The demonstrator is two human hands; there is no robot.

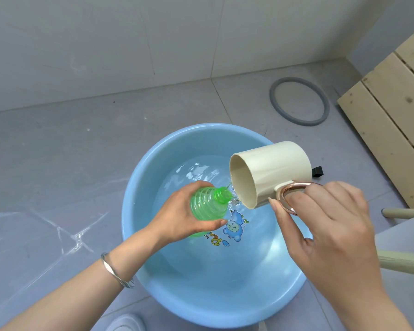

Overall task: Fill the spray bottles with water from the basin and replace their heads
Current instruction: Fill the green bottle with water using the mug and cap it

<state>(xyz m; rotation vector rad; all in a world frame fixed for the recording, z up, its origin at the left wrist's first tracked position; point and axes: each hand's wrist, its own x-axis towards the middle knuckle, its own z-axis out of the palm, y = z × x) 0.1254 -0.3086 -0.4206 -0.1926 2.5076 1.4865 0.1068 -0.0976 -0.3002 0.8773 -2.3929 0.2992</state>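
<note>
Over the middle of the blue basin [139, 187], the left hand [177, 211] grips the headless green bottle [208, 204], tilted. The right hand [325, 220] grips the cream mug [270, 170] by its handle, tipped with its rim just beside the bottle's neck, water spilling between them.

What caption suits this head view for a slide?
The right hand tips a cream mug, pouring water into the headless green spray bottle gripped by the left hand over the blue basin.

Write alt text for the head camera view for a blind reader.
A right hand tips a cream cylindrical mug by its rose-gold handle, pouring water into the open neck of a ribbed green plastic bottle that the left hand holds over a round blue plastic basin.
</note>
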